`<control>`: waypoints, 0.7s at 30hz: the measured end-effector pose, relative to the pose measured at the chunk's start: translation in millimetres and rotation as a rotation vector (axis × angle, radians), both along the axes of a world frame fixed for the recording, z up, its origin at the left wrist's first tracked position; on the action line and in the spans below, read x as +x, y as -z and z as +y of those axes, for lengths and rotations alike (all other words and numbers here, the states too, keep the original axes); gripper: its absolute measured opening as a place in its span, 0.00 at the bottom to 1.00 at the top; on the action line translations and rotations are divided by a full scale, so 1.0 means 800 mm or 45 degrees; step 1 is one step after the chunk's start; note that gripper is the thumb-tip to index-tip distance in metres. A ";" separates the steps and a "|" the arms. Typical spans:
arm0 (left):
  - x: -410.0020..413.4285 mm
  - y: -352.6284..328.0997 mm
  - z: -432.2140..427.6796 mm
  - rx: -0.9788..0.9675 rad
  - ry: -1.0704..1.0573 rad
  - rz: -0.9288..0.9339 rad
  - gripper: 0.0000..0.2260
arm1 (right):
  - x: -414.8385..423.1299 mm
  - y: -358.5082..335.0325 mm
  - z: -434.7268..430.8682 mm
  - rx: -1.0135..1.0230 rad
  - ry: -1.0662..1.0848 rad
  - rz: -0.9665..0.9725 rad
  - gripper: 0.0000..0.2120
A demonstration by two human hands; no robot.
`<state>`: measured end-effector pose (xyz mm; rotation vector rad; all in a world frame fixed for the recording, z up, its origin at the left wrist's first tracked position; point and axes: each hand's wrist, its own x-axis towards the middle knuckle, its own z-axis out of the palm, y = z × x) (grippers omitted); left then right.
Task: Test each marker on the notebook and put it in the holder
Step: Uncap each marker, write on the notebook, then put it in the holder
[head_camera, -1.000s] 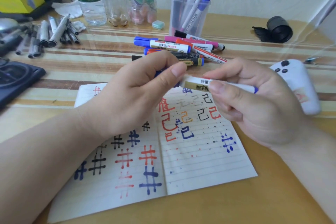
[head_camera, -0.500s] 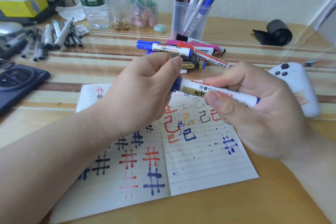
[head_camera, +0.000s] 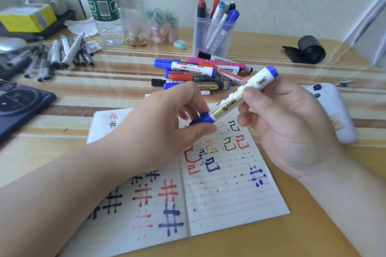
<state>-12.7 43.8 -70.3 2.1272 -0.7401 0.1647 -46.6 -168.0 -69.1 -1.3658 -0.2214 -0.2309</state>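
Note:
A white marker with a gold label and blue ends is held tilted above the open notebook, its rear end up to the right. My right hand grips its barrel. My left hand pinches the blue cap at the lower end, which still sits on the marker. The notebook pages carry red, blue, black and orange test marks. A pile of several markers lies behind my hands. Behind the pile, the clear holder has several pens standing in it.
Two plastic bottles and a small jar stand at the back. Grey pens lie at the left, above a dark phone. A white controller rests at the right, a black roll behind it.
The marker has tilted from nearly level to steeply slanted, its rear end raised up to the right. My left hand stays pinched on the blue cap end.

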 end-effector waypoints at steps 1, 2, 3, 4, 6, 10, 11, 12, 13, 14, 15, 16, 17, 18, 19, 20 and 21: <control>-0.002 -0.001 0.000 0.020 -0.005 -0.025 0.10 | -0.001 0.001 0.001 -0.071 0.029 -0.048 0.08; -0.003 -0.002 -0.001 0.031 0.005 -0.042 0.10 | -0.001 0.001 0.003 -0.144 0.049 -0.098 0.08; -0.004 -0.003 -0.001 0.038 0.026 -0.047 0.09 | -0.002 0.001 0.004 -0.206 0.066 -0.140 0.08; -0.004 -0.004 -0.001 0.040 0.050 -0.043 0.08 | -0.003 0.000 0.006 -0.242 0.089 -0.169 0.10; -0.003 -0.006 0.000 0.018 0.069 -0.023 0.07 | -0.005 -0.003 0.008 -0.243 0.169 -0.211 0.18; -0.001 -0.009 0.004 -0.049 0.013 0.049 0.07 | -0.003 -0.006 0.006 -0.330 0.297 -0.305 0.26; -0.001 -0.010 0.005 -0.060 -0.005 0.060 0.07 | -0.003 -0.006 0.006 -0.393 0.307 -0.341 0.25; -0.001 -0.010 0.005 -0.074 -0.027 0.073 0.07 | -0.004 -0.005 0.006 -0.456 0.305 -0.387 0.24; -0.001 -0.010 0.006 -0.085 -0.052 0.086 0.07 | -0.005 -0.004 0.008 -0.517 0.299 -0.436 0.23; -0.001 -0.011 0.006 -0.089 -0.073 0.097 0.06 | -0.007 -0.005 0.011 -0.585 0.300 -0.486 0.22; -0.001 -0.011 0.006 -0.089 -0.089 0.106 0.05 | -0.009 -0.005 0.013 -0.663 0.318 -0.534 0.22; -0.002 -0.011 0.006 -0.090 -0.100 0.111 0.04 | -0.010 -0.007 0.015 -0.743 0.348 -0.582 0.21; -0.002 -0.011 0.006 -0.090 -0.110 0.112 0.04 | -0.011 -0.009 0.017 -0.811 0.382 -0.621 0.20; -0.002 -0.012 0.007 -0.088 -0.119 0.110 0.04 | -0.011 -0.012 0.017 -0.854 0.408 -0.639 0.19; -0.002 -0.013 0.007 -0.083 -0.127 0.110 0.05 | -0.010 -0.015 0.017 -0.871 0.421 -0.635 0.17; -0.002 -0.013 0.007 -0.075 -0.136 0.108 0.06 | -0.009 -0.019 0.017 -0.873 0.425 -0.622 0.16; -0.002 -0.012 0.007 -0.067 -0.144 0.106 0.06 | -0.007 -0.025 0.016 -0.874 0.432 -0.610 0.14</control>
